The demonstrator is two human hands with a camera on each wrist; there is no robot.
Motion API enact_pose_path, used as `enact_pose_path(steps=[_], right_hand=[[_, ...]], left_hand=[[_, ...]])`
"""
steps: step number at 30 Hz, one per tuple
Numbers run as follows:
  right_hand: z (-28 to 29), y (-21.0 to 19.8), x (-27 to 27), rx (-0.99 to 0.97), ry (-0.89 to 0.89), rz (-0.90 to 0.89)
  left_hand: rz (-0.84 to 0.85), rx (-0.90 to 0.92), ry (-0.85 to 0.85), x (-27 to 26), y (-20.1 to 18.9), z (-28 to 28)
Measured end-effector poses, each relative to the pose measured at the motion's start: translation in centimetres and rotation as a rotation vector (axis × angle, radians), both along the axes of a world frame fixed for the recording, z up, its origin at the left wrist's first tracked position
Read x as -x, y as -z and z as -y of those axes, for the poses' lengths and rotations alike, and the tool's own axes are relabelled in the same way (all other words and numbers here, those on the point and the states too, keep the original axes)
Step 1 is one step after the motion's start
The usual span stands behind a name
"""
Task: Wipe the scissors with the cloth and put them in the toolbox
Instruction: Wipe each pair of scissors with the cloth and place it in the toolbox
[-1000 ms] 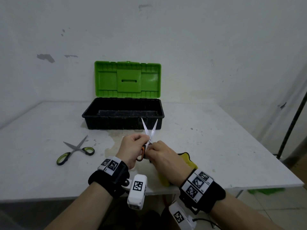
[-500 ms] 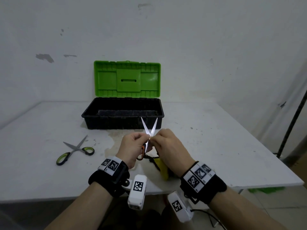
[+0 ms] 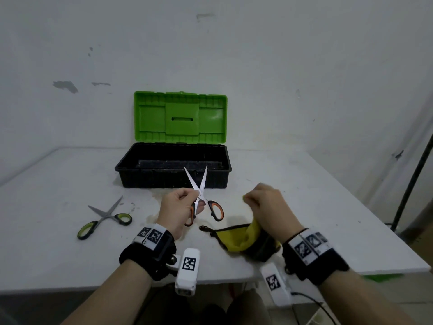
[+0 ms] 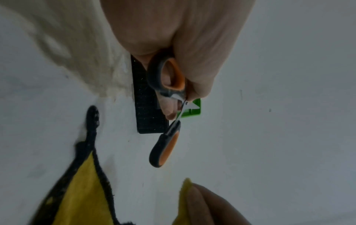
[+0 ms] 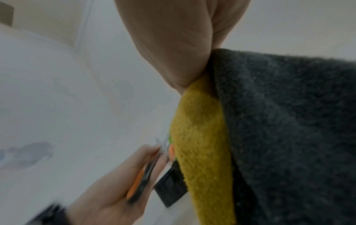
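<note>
Two blades splayed; L hand [image 3: 179, 207] grips scissors [image 3: 203, 200] by one handle, R hand [image 3: 267, 204] bunches cloth [image 3: 243, 235]. Grip prob. thin: could swing, nick fingers.

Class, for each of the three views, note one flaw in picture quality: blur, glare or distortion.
Head view: wide-angle bending at the edges; the orange-handled scissors blades glare white. Left wrist view: the yellow cloth is smeared, the left hand fills the top. Right wrist view: dim and soft, the right hand blurred.
</note>
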State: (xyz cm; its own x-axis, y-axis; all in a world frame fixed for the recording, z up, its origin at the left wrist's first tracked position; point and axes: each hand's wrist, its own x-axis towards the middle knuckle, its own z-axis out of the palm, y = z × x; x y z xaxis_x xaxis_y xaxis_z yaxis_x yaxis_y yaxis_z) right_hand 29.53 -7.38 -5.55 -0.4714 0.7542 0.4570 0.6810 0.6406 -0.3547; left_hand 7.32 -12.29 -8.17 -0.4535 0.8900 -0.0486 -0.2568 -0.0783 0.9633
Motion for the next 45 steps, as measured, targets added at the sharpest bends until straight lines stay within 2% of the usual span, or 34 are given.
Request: enact_pose_path(steps=[4,7,12,16,19,21,24,26,30,35,45], right_hand=[[-5.4,-3.2,-2.4,-0.072,0.162,-0.025],[-8.4,-3.2,-2.7,-0.083,0.210,-0.036],[-9.8,1.1,-0.2,0.129,0.146,0.105],[-8.5,1.8,0.7,0.291,0.118,0.153],[-5.3,0.6,1.9,0.355,0.038,-0.088],[-2.8,-0.2,2.5,0.539,-0.098,-0.240],[-0.6,-0.2,3.1,0.739,-0.251,-0.286],[-0.4,0.0,3.2,0.746,-0.263,-0.348],[-1.1,0.0,3.2,0.692,-0.184,-0.436],[-1.7,-0.1,4.0,0.610,-0.123,-0.428],[-0.3,0.9,8.3,0.600,-0.055,-0.517]], left_hand=[[-0.011,-0.012,0.025,0.1,-0.7,-0.5],[-0.021,-0.013,0.046,-0.3,-0.6,-0.8],[-0.018,0.000,0.088,-1.1,0.3,-1.2],[-0.016,0.000,0.094,-1.4,0.4,-1.5],[0.000,-0.016,0.086,-1.1,0.1,-2.0],[0.013,-0.032,0.083,-1.0,-0.2,-2.3],[0.022,-0.048,0.089,-1.2,-0.4,-2.6],[0.022,-0.054,0.099,-1.2,-0.6,-2.4],[-0.094,-0.017,0.115,-0.1,-0.8,-1.2],[-0.279,0.043,0.201,2.0,-0.8,-0.1],[-0.234,0.037,0.171,3.7,-0.4,-0.4]])
